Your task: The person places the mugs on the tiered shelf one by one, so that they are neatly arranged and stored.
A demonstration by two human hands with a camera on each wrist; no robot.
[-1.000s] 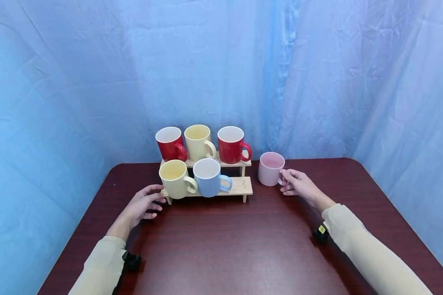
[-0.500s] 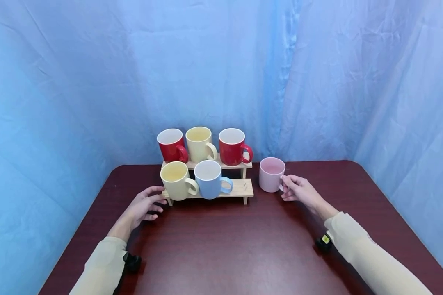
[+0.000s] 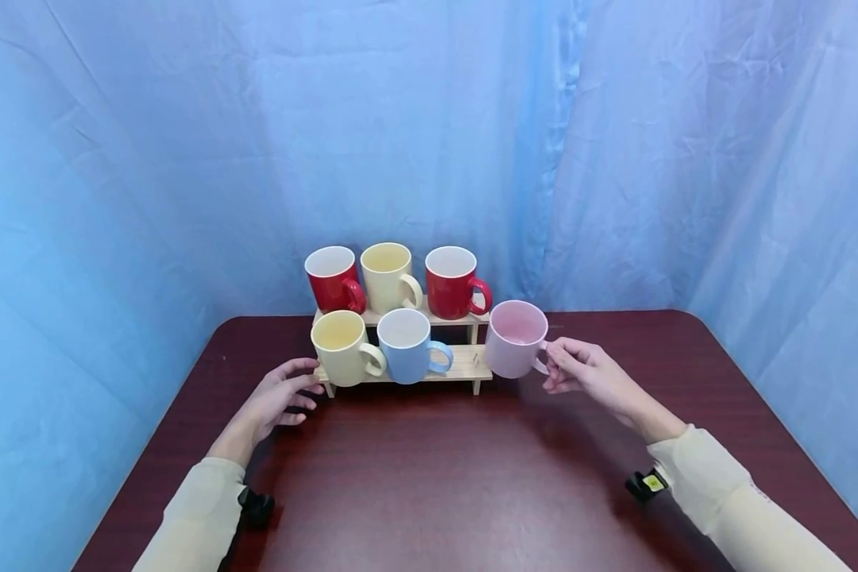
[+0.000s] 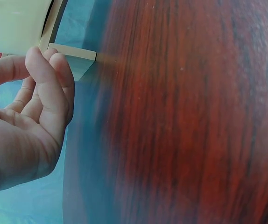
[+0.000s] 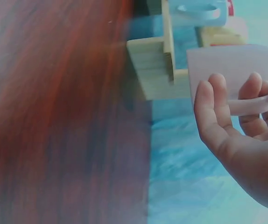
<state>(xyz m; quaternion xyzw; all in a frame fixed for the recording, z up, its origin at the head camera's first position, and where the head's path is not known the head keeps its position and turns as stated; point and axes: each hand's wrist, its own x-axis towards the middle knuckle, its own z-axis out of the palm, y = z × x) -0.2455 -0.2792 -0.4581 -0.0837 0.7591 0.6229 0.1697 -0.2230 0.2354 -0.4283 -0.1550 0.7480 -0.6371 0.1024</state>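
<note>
A pink mug (image 3: 512,346) hangs off the table at the right end of the wooden two-step rack (image 3: 465,364). My right hand (image 3: 592,383) pinches its handle, fingers curled round it in the right wrist view. On the lower step stand a yellow mug (image 3: 342,353) and a light blue mug (image 3: 404,353). My left hand (image 3: 275,403) is at the left end of this step, fingers loosely bent, the fingertips at the rack's edge beside the yellow mug. In the left wrist view, whether they press the wood is hard to tell.
The rack's upper step carries a red mug (image 3: 331,287), another yellow mug (image 3: 384,284) and a second red mug (image 3: 449,290), handles to the right. The dark red-brown table (image 3: 429,477) reaches back to a blue curtain (image 3: 400,143).
My right hand has lifted the pink mug from the table and brought it nearer and to the left, beside the lower step. My left hand has stayed by the rack.
</note>
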